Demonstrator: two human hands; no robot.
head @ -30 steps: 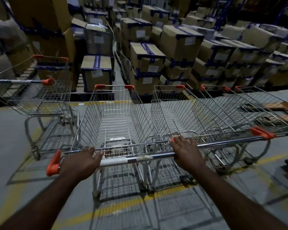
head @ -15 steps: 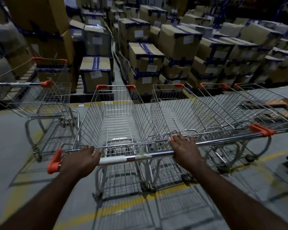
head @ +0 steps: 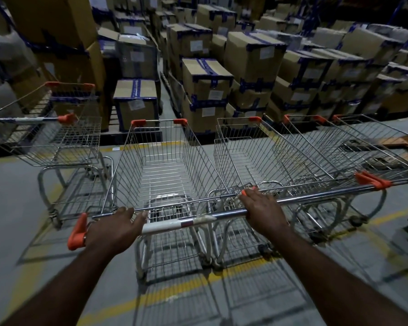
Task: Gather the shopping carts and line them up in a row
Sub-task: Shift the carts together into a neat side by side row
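1. While the left hand [head: 113,231] and right hand [head: 264,212] both rest on its handle [head: 179,224], the held cart [head: 165,161] stands at the centre, basket pointing away from the viewer.
2. Fingers: those of the left hand are pressed together and curled over the bar beside its orange end cap [head: 77,231]. Those of the right hand are curled over the bar's right end, where the neighbouring handle begins; which of the two bars they clasp cannot be told.
3. Carts, counted: five.
   - Four stand side by side: the held cart, the second cart [head: 252,156], the third cart [head: 327,147] and the fourth cart [head: 375,137], which is cut by the right edge.
   - The left cart [head: 57,142] stands apart from them.
4. Edges: the held cart's right side runs just beside the second cart. On its left, the left cart's base frame comes close to its basket.
5. Stacked cardboard boxes [head: 205,74], too many to count, stand close beyond the cart fronts.
6. Open room: bare grey floor [head: 14,208] lies at the near left. A yellow line [head: 174,288] crosses the floor beneath the rear wheels.
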